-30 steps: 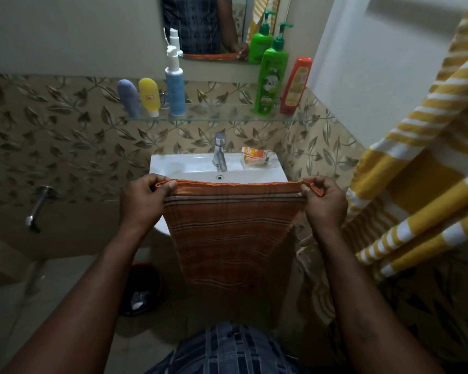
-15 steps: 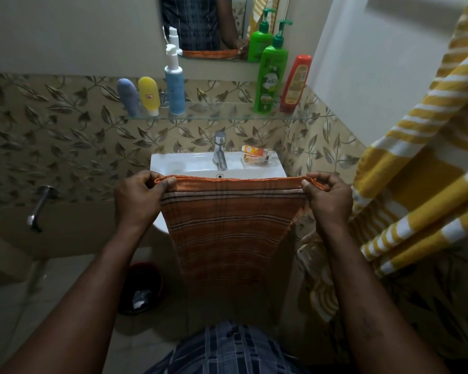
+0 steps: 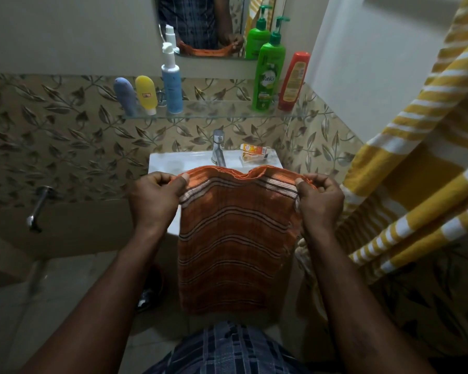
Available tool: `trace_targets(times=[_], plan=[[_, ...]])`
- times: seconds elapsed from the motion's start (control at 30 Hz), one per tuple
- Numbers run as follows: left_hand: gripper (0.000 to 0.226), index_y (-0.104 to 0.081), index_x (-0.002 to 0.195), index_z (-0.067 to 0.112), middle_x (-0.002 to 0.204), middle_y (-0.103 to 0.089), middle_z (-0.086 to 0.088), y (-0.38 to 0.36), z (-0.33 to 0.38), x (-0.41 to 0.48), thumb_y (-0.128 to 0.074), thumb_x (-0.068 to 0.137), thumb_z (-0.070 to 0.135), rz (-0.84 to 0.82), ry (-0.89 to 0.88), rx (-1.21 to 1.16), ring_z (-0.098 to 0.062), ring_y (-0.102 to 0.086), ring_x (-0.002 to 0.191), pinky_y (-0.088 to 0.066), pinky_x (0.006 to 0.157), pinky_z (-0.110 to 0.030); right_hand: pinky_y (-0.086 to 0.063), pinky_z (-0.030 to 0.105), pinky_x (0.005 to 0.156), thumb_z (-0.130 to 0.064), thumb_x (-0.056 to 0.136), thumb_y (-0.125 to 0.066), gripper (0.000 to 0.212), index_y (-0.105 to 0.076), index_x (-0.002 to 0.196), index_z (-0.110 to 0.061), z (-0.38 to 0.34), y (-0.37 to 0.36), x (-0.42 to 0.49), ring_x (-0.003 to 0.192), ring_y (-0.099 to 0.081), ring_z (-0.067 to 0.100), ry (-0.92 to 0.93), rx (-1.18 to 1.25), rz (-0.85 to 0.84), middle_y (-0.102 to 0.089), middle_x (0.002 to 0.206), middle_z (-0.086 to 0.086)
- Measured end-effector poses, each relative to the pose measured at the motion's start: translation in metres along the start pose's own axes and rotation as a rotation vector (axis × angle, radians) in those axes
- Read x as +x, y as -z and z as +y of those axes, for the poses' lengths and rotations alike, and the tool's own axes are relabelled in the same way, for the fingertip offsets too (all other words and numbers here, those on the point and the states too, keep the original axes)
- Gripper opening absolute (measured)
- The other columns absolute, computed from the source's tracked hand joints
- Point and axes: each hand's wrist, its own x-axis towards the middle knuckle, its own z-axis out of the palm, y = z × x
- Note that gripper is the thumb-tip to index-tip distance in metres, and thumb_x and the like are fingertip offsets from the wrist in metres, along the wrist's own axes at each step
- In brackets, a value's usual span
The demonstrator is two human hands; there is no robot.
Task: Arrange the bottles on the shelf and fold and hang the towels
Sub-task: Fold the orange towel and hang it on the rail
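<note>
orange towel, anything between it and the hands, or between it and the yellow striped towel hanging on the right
Nothing visible. The left hand and right hand already pinch the top corners of the orange towel, and only open air lies between it and the yellow striped towel. No rail or hook shows.

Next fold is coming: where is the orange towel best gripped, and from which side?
Grip the orange towel by its two top corners, from the outer sides, as the left hand and right hand pinch it. Its top edge sags between them and the rest hangs free before the sink, so the corners likely control it best.
</note>
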Motion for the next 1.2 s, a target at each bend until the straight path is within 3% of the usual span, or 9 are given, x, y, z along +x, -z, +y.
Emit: trace_targets(times=[0.2,0.33,0.47,0.7,0.87,0.97,1.07,1.2], plan=[[0.022,-0.074,0.085,0.022,0.072,-0.077,-0.007,-0.02,0.004,-0.029,-0.084,0.078,0.041,-0.14,0.05,-0.131,-0.026,-0.078,0.071,-0.066,0.075,-0.056,-0.062,0.043,0.074,-0.01,0.081,-0.082,0.019,-0.068,0.081,-0.024,0.007,-0.005,-0.015,0.071,-0.071,0.015,-0.057,0.004,-0.033,-0.076,0.077,0.002],[0.012,-0.064,0.099,0.028,0.074,-0.078,-0.006,-0.033,0.012,-0.049,-0.074,0.097,0.021,-0.22,-0.077,-0.105,-0.021,-0.078,0.073,-0.066,0.079,-0.052,-0.056,0.038,0.07,-0.015,0.081,-0.084,0.016,-0.07,0.083,-0.023,0.006,-0.012,-0.041,0.065,-0.065,0.009,-0.059,-0.019,-0.114,-0.074,0.074,-0.004],[0.022,-0.075,0.1,0.029,0.087,-0.08,0.007,-0.044,0.017,-0.065,-0.063,0.099,0.011,-0.377,-0.172,0.012,-0.011,-0.077,0.083,-0.065,0.084,-0.046,-0.06,0.035,0.073,-0.035,0.075,-0.083,0.015,-0.071,0.083,-0.033,0.001,-0.019,-0.065,0.075,-0.071,0.008,-0.004,-0.078,-0.208,-0.076,0.08,-0.01],[0.031,-0.08,0.12,0.021,0.12,-0.079,0.001,-0.044,0.031,-0.066,-0.062,0.097,0.009,-0.48,-0.246,0.201,-0.011,-0.072,0.111,-0.061,0.097,-0.039,-0.063,0.033,0.072,-0.014,0.082,-0.086,0.024,-0.068,0.085,-0.03,-0.008,-0.01,-0.068,0.081,-0.075,0.009,0.108,-0.116,-0.34,-0.077,0.087,-0.006],[0.059,-0.071,0.137,0.027,0.126,-0.077,0.003,-0.033,0.031,-0.061,-0.067,0.086,-0.003,-0.673,-0.343,0.335,-0.008,-0.072,0.113,-0.061,0.099,-0.037,-0.064,0.043,0.079,-0.009,0.082,-0.085,0.026,-0.068,0.085,-0.029,-0.006,-0.007,-0.063,0.084,-0.076,0.013,0.133,-0.084,-0.35,-0.077,0.088,-0.003],[0.044,-0.076,0.128,0.027,0.118,-0.08,0.002,-0.036,0.028,-0.057,-0.075,0.09,0.005,-0.565,-0.538,0.435,-0.014,-0.075,0.108,-0.062,0.095,-0.039,-0.064,0.046,0.083,-0.008,0.082,-0.084,0.026,-0.068,0.087,-0.028,-0.005,-0.006,-0.061,0.087,-0.076,0.011,0.13,-0.074,-0.396,-0.077,0.089,-0.005],[0.025,-0.081,0.116,0.027,0.102,-0.082,0.002,-0.037,0.029,-0.056,-0.078,0.092,0.019,-0.482,-0.689,0.504,-0.019,-0.076,0.09,-0.061,0.076,-0.039,-0.064,0.051,0.085,-0.006,0.082,-0.084,0.026,-0.069,0.089,-0.026,-0.004,-0.007,-0.063,0.091,-0.077,0.017,0.124,-0.048,-0.472,-0.078,0.093,0.0],[0.017,-0.08,0.104,0.021,0.105,-0.069,-0.002,-0.038,0.029,-0.051,-0.082,0.087,0.025,-0.405,-0.864,0.605,-0.026,-0.064,0.09,-0.057,0.066,-0.044,-0.062,0.057,0.085,-0.011,0.079,-0.084,0.025,-0.07,0.087,-0.03,-0.003,-0.01,-0.061,0.091,-0.077,0.024,0.129,-0.017,-0.543,-0.078,0.092,0.003]])
